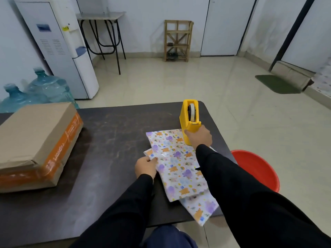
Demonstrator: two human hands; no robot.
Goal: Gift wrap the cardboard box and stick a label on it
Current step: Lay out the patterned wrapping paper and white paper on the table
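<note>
Glossy cartoon-print gift paper [179, 167] lies folded flat near-right on the table [111, 136]. It looks light, slick and crease-prone, best held at its edges. The left hand [146, 166] pinches its left flap; the right hand [198, 136] grips a yellow tape dispenser [189, 119]. The stiff cardboard box [35, 136] sits left, unwrapped; its orange tape's writing is unreadable.
</note>
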